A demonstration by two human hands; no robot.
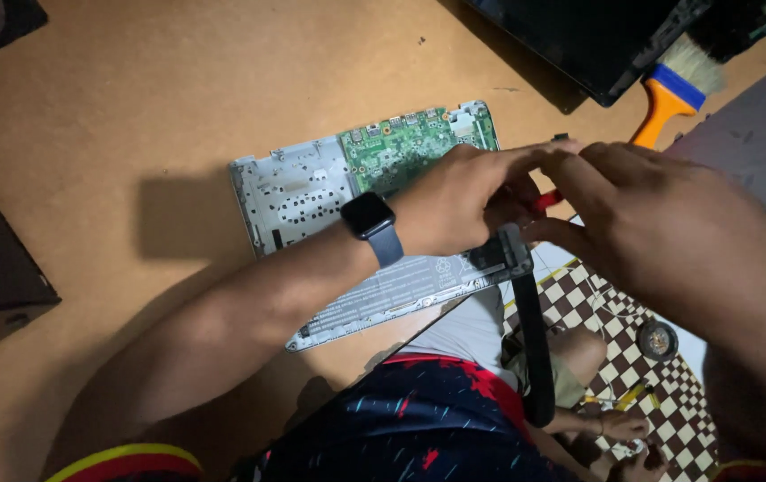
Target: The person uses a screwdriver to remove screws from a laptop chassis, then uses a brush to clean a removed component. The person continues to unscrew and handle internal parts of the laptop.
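Both hands' fingers [526, 192] pinch a red-handled tool [545, 200]; open laptop chassis [312, 192] lies directly beneath, long axis left-right, left hand [454, 201] nearer.

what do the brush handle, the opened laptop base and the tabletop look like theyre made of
Brush handle: glossy orange, probably plastic or painted wood, with a blue band below pale bristles.
Opened laptop base: silvery stamped sheet metal by its punched holes, carrying a green circuit board, likely fibreglass laminate.
Tabletop: matte tan, smooth and grainless, possibly hardboard or laminate.
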